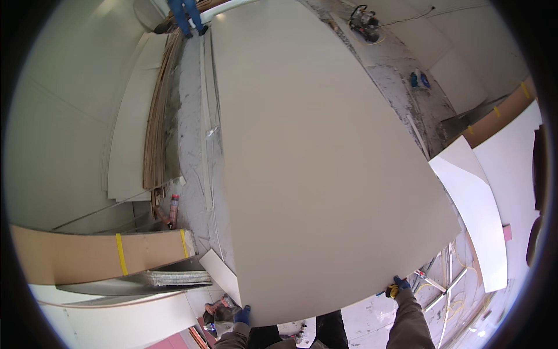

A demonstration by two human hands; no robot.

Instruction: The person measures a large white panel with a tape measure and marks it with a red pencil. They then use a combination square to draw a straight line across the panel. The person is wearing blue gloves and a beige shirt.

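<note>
A large pale grey panel (325, 163) lies lengthwise in front of me, its near edge by my body. My left hand (242, 315), in a blue glove, grips that edge at the lower left corner. My right hand (401, 285), also gloved in blue, is at the near edge toward the right corner, closed on a yellow and black tool (392, 291) that looks like a tape measure. Beside my left hand is a dark bag or pile of tools (218, 314), too cluttered to make out.
A person in blue trousers (180, 14) stands at the far left. Stacked boards (157, 110), a pink canister (174, 206) and cardboard-faced panels (87, 256) lie left. A machine (365, 23), blue tools (419, 80), white sheets (482, 232) and a metal frame (442, 288) are right.
</note>
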